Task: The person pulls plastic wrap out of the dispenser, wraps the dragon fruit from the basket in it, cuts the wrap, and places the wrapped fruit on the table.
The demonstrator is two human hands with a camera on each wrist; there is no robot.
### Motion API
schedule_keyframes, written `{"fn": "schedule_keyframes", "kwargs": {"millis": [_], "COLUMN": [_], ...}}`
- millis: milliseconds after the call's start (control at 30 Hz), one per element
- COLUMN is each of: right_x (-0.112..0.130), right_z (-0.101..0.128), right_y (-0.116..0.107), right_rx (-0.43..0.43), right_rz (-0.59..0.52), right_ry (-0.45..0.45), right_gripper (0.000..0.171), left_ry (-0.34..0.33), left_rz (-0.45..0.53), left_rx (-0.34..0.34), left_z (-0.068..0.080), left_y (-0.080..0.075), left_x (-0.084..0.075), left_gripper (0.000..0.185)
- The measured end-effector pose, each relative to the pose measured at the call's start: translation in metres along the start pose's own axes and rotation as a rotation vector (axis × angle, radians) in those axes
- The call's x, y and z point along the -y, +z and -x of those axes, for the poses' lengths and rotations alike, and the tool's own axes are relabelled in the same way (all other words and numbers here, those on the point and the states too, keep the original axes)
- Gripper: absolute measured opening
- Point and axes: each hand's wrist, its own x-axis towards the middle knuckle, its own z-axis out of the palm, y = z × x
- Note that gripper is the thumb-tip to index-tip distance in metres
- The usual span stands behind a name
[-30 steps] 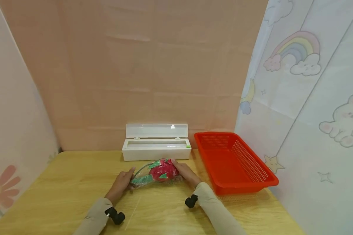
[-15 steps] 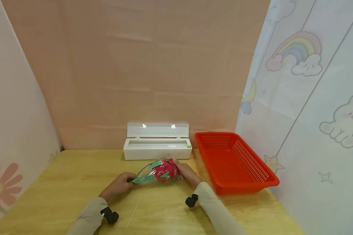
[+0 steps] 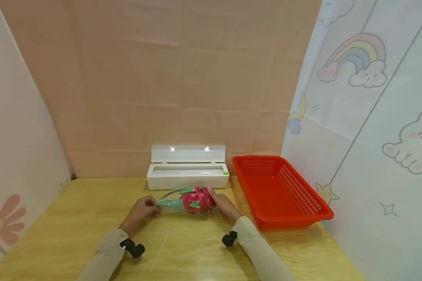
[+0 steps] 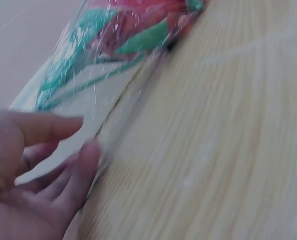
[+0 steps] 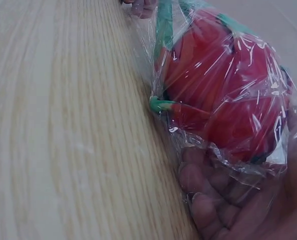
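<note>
Dragon fruit point(image 3: 197, 199), red with green scales and swathed in clear cling film point(image 5: 268, 100), lies on the wooden table point(image 3: 74, 234) between our hands, just in front of the white film dispenser box point(image 3: 187, 175), whose lid stands open. Our left hand point(image 3: 142, 208) pinches the film's twisted green end with curled fingers. Our right hand point(image 3: 225, 205) cups the fruit's round end, fingers curled under it. Beside us to the right sits the red basket point(image 3: 302, 203).

No readable text, labels, brands or numbers appear anywhere (the curtain carries only cartoon drawings).
</note>
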Motion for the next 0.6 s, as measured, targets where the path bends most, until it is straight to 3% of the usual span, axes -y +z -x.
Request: {"fn": "schedule_keyframes", "kwargs": {"millis": [67, 133, 167, 233, 367, 467, 533, 600], "right_x": [-0.001, -0.001, -0.001, -0.002, -0.003, -0.004, -0.005, -0.005], "right_z": [0.002, 0.002, 0.002, 0.002, 0.001, 0.000, 0.000, 0.001], "right_y": [0.001, 0.002, 0.002, 0.003, 0.003, 0.004, 0.005, 0.005], "right_rx": [0.007, 0.006, 0.004, 0.001, 0.002, 0.009, 0.011, 0.008], "right_rz": [-0.013, -0.022, -0.025, -0.024, -0.012, 0.005, 0.005, 0.003], "right_ry": [0.003, -0.004, -0.004, -0.005, -0.013, -0.024, -0.019, -0.019], "right_gripper": [0.078, 0.077, 0.076, 0.077, 0.077, 0.077, 0.077, 0.077], "left_ry": [-0.039, -0.035, -0.064, -0.061, -0.070, -0.071, -0.029, 0.034], "left_rz": [-0.099, -0.174, -0.192, -0.151, 0.089, 0.206, 0.277, 0.408], "left_rx": [-0.128, -0.178, -0.210, -0.218, -0.163, -0.120, -0.052, 0.066], "left_z": [-0.001, -0.002, -0.003, -0.002, -0.003, -0.003, -0.001, 0.001], "left_y": [0.004, 0.005, 0.007, 0.010, 0.009, 0.007, 0.004, 0.001], "left_x": [0.004, 0.004, 0.002, -0.001, 0.006, 0.014, 0.017, 0.014], "left_gripper": [0.010, 0.008, 0.009, 0.010, 0.014, 0.026, 0.034, 0.039]}}
